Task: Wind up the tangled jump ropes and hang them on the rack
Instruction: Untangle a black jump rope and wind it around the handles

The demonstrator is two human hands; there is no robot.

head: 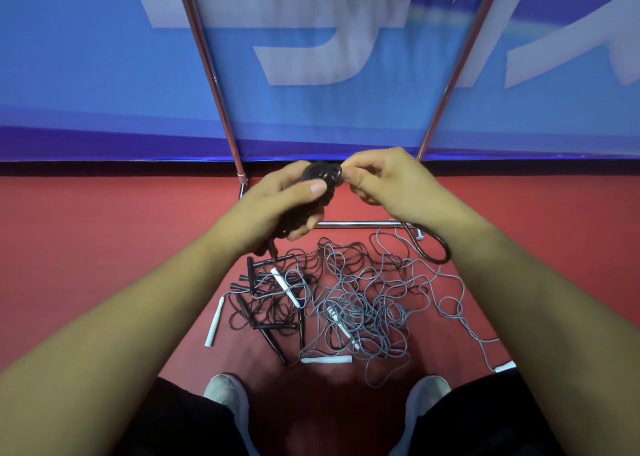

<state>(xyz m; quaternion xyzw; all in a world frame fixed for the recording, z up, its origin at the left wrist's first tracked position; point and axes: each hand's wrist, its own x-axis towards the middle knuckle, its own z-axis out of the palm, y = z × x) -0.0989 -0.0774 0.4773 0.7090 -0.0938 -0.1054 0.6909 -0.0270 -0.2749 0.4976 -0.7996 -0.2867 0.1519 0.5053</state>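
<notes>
Head view, left hand [277, 210] gripping black rope coil [320, 177], right fingers [356, 173] pinching it

hands [277, 206] [388, 182] 2 | shoes [227, 396] [427, 400] 2 | rack uprights [207, 64] [460, 64] 2 | white handles [213, 320] 5

Tangled ropes [346, 303] lie on the floor [104, 234] before the rack [356, 224].

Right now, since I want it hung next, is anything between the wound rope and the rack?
Nothing visible: the black rope bundle, held by left hand and right hand, faces the rack directly. Its top is out of view.
</notes>
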